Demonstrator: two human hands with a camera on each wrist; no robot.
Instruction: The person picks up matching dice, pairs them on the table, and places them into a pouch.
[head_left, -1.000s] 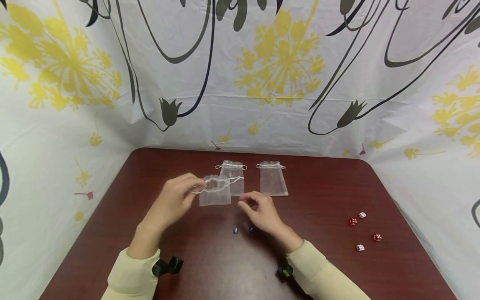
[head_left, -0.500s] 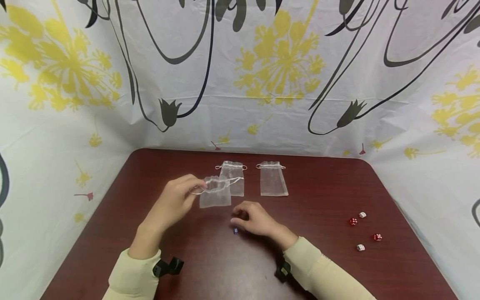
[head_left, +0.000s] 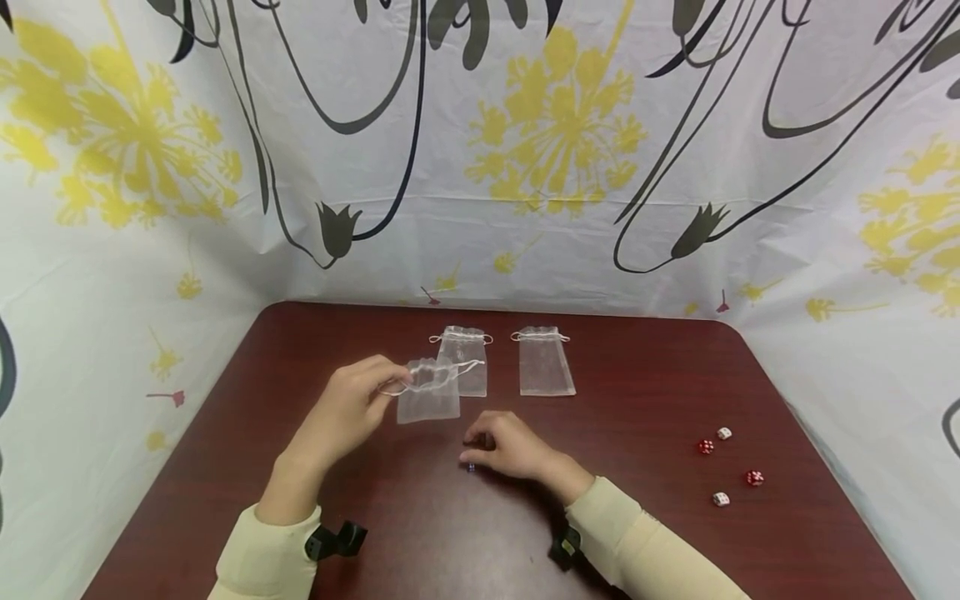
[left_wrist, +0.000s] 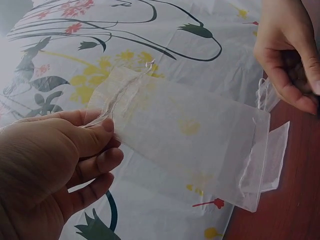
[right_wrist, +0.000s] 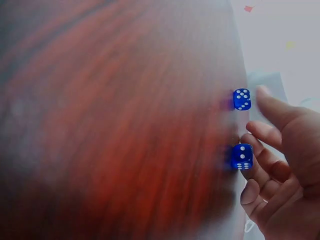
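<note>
My left hand (head_left: 347, 407) pinches a sheer white drawstring bag (left_wrist: 190, 135) by its gathered top, between thumb and fingers. The bag hangs above the table, its cord loop trailing right in the head view. My right hand (head_left: 513, 446) is low over the table with fingers loosely bent. Two blue dice lie by it in the right wrist view: one blue die (right_wrist: 242, 99) near the thumb tip, the other blue die (right_wrist: 242, 156) beside the fingers. Neither is gripped; contact with the fingers is unclear. In the head view one die is hidden behind the hand.
Two more sheer bags lie flat at the back, a left bag (head_left: 472, 379) partly behind the held one and a right bag (head_left: 545, 367). Red dice (head_left: 754, 477) and white dice (head_left: 721, 499) are spread on the right of the dark red table (head_left: 630, 517). A patterned cloth (head_left: 420, 275) surrounds it.
My right hand has come down and slightly left, toward the blue dice, covering one from the head view. My left hand keeps its pinch on the bag, nearly still.
</note>
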